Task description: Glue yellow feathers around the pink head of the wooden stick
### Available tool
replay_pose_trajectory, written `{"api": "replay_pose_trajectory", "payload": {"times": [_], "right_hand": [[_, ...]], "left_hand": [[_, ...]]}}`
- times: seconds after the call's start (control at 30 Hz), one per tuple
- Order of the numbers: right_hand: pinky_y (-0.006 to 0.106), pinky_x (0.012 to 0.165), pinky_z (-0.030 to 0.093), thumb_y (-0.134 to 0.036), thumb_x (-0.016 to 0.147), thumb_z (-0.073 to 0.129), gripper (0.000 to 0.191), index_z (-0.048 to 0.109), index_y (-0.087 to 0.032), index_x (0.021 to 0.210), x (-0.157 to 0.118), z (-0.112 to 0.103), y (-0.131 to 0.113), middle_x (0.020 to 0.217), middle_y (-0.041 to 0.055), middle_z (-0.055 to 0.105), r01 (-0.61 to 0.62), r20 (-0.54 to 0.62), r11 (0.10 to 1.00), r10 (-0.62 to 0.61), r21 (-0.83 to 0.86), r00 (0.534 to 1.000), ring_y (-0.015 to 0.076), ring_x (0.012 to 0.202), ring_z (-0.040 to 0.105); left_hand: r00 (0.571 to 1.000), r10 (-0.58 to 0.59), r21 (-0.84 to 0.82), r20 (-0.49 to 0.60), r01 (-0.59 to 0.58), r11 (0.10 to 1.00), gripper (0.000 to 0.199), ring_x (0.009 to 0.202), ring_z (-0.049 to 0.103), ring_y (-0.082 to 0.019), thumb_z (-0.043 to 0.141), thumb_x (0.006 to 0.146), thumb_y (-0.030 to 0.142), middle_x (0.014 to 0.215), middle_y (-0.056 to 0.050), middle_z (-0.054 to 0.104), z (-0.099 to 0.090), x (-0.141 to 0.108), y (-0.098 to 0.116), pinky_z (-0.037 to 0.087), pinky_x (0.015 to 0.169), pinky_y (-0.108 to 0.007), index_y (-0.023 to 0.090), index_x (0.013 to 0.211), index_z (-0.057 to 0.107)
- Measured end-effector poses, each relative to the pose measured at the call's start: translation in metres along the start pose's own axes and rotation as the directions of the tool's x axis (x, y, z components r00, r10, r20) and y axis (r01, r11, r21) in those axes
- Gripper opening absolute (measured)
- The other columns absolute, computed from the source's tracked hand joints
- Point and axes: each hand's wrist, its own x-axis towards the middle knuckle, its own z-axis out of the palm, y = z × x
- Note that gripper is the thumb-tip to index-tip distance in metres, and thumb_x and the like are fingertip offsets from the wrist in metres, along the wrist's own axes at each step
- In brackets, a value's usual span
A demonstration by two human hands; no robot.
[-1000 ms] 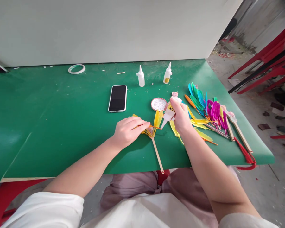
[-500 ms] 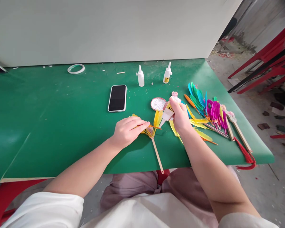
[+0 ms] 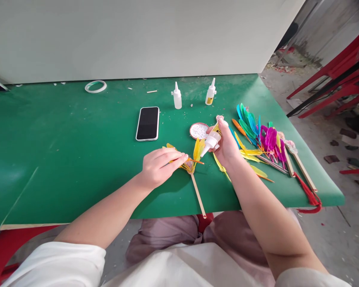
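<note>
My left hand (image 3: 160, 166) is closed on an orange feather (image 3: 198, 162), whose quill end sticks out to the right past the fingertips. Beneath it lies a fan with yellow feathers (image 3: 198, 148) and a pale wooden handle (image 3: 198, 195) pointing toward me; the hand hides part of its head. My right hand (image 3: 227, 145) grips a white glue bottle (image 3: 212, 139), tilted with its nozzle down and left, just above the quill end. Loose yellow feathers (image 3: 253, 152) lie beside and beyond my right wrist.
On the green table (image 3: 77, 159) are a phone (image 3: 147, 124), two upright glue bottles, a round dish (image 3: 199, 130) of small white bits and a tape roll (image 3: 95, 86). Colourful feathers (image 3: 271, 137) and fans with a red tassel (image 3: 309, 195) lie right. A pale panel (image 3: 131, 40) stands behind.
The glue bottle has tilted and its nozzle has lifted slightly away from the orange quill. My left hand has stayed almost still on the feather.
</note>
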Motion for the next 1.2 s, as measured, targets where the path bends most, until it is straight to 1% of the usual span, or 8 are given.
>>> {"api": "replay_pose_trajectory", "payload": {"times": [0.17, 0.33, 0.53, 0.7, 0.8, 0.9, 1.03, 1.2], "right_hand": [[0.022, 0.038, 0.038, -0.064, 0.069, 0.051, 0.042, 0.051, -0.021, 0.072, 0.0002, -0.0012, 0.0013, 0.055, -0.0041, 0.049, -0.083, 0.067, 0.996, 0.082, 0.026, 0.994, 0.0075, 0.041, 0.043], [0.022, 0.037, 0.037, -0.06, 0.07, 0.053, 0.039, 0.049, -0.021, 0.07, -0.0017, 0.0004, 0.0029, 0.054, -0.0047, 0.047, -0.08, 0.143, 0.997, 0.078, 0.005, 0.987, 0.0069, 0.039, 0.039], [0.021, 0.037, 0.034, -0.056, 0.072, 0.053, 0.036, 0.048, -0.021, 0.069, -0.0046, 0.0014, 0.0016, 0.054, -0.0044, 0.047, -0.035, 0.202, 0.999, 0.033, 0.002, 0.979, 0.0071, 0.042, 0.042], [0.021, 0.037, 0.033, -0.057, 0.073, 0.051, 0.036, 0.048, -0.021, 0.068, -0.0044, -0.0004, 0.0, 0.053, -0.0047, 0.045, 0.011, 0.192, 0.999, -0.003, -0.042, 0.981, 0.0071, 0.041, 0.04], [0.022, 0.036, 0.031, -0.057, 0.073, 0.05, 0.037, 0.049, -0.021, 0.066, -0.0048, -0.0002, 0.0002, 0.05, -0.0044, 0.043, 0.048, 0.189, 0.999, -0.043, -0.022, 0.981, 0.0074, 0.04, 0.038], [0.021, 0.037, 0.032, -0.056, 0.074, 0.051, 0.035, 0.051, -0.021, 0.067, -0.0052, 0.0004, 0.0014, 0.052, -0.0038, 0.045, 0.075, 0.2, 0.997, -0.076, 0.014, 0.977, 0.0077, 0.042, 0.041], [0.02, 0.037, 0.032, -0.054, 0.073, 0.054, 0.035, 0.052, -0.02, 0.065, -0.0042, -0.0014, 0.0014, 0.052, -0.0038, 0.045, 0.073, 0.216, 0.997, -0.07, -0.007, 0.974, 0.0072, 0.043, 0.041], [0.021, 0.038, 0.033, -0.056, 0.071, 0.055, 0.037, 0.051, -0.02, 0.065, -0.0023, -0.0055, -0.0017, 0.051, -0.0041, 0.043, 0.077, 0.181, 0.996, -0.069, -0.038, 0.981, 0.0072, 0.042, 0.041]], "left_hand": [[0.998, 0.013, -0.005, -0.058, -0.013, 1.0, 0.026, 0.084, 0.063, -0.012, 0.065, 0.074, 0.011, 0.089, 0.002, 0.067, -0.0029, -0.0017, 0.001, 0.056, 0.077, -0.025, 0.025, 0.096, 0.064], [0.997, 0.027, 0.003, -0.078, -0.027, 1.0, 0.028, 0.083, 0.063, -0.013, 0.068, 0.071, 0.01, 0.089, 0.002, 0.067, -0.0045, -0.0021, 0.0028, 0.057, 0.077, -0.027, 0.025, 0.095, 0.063], [0.996, 0.027, 0.011, -0.085, -0.026, 1.0, 0.027, 0.083, 0.063, -0.013, 0.068, 0.072, 0.01, 0.09, 0.003, 0.067, -0.0059, -0.0006, 0.0038, 0.058, 0.077, -0.028, 0.025, 0.093, 0.063], [0.996, 0.031, 0.005, -0.079, -0.031, 1.0, 0.03, 0.082, 0.063, -0.012, 0.07, 0.068, 0.007, 0.089, 0.002, 0.067, -0.0056, -0.0007, 0.0029, 0.057, 0.078, -0.027, 0.023, 0.093, 0.063], [0.997, 0.03, 0.0, -0.068, -0.03, 1.0, 0.029, 0.082, 0.063, -0.012, 0.069, 0.069, 0.008, 0.09, 0.002, 0.067, -0.0043, -0.0011, 0.0027, 0.057, 0.078, -0.027, 0.024, 0.093, 0.064], [0.998, 0.025, -0.014, -0.062, -0.026, 1.0, 0.028, 0.083, 0.063, -0.012, 0.069, 0.07, 0.008, 0.089, 0.002, 0.067, -0.0032, -0.0014, 0.0027, 0.056, 0.078, -0.026, 0.022, 0.093, 0.064], [0.998, 0.016, -0.019, -0.054, -0.017, 1.0, 0.03, 0.083, 0.063, -0.012, 0.069, 0.069, 0.006, 0.088, 0.001, 0.067, -0.0033, -0.0008, 0.0025, 0.056, 0.079, -0.025, 0.021, 0.094, 0.064], [0.997, 0.013, -0.015, -0.076, -0.014, 1.0, 0.03, 0.079, 0.063, -0.012, 0.069, 0.067, 0.005, 0.086, 0.001, 0.067, -0.0033, 0.0008, 0.0023, 0.056, 0.077, -0.025, 0.021, 0.092, 0.064]]}}
